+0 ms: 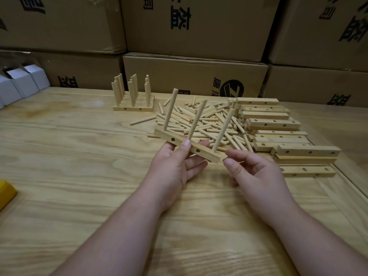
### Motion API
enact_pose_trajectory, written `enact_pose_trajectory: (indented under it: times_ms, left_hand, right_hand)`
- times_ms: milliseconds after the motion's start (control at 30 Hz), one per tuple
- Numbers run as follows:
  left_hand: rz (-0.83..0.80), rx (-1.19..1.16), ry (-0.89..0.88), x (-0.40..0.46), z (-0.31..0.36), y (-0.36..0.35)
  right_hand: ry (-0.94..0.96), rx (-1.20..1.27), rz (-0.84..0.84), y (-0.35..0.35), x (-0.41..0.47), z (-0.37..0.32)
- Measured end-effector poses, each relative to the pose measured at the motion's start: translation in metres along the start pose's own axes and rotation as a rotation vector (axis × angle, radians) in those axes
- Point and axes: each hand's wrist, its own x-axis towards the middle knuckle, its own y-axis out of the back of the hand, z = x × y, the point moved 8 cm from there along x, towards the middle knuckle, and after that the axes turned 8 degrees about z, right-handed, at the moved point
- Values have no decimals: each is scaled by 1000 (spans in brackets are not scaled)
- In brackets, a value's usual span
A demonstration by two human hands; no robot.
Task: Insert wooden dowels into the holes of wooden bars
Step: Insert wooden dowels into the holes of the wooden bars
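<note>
My left hand (pixel 175 168) grips a wooden bar (pixel 205 153) by its middle, thumb on the front face, and holds it tilted above the table. Three dowels (pixel 196 120) stand upright in the bar's top holes. My right hand (pixel 253 172) hovers just right of the bar's end, fingers curled, thumb and forefinger close together with nothing visible between them. A loose pile of dowels (pixel 199 120) lies behind the bar. Empty bars (pixel 278 124) are stacked to the right of that pile.
Finished bars with dowels (pixel 132 96) stand in a row at the back left of the wooden table (pixel 79 156). Cardboard boxes (pixel 195 76) wall off the back. White small boxes (pixel 22 82) sit far left, a yellow object (pixel 6 194) at the left edge.
</note>
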Motion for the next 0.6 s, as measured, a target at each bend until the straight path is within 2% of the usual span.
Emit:
enact_pose_trajectory:
  times_ms: [167, 300, 600]
  left_hand:
    - [5, -48, 50, 3, 1, 1]
    - [28, -101, 59, 6, 1, 4]
    - [319, -374, -44, 24, 27, 48]
  right_hand:
    - [-6, -51, -132, -18, 5, -8]
    - [64, -253, -179, -34, 24, -18]
    - [255, -563, -381, -112, 73, -52]
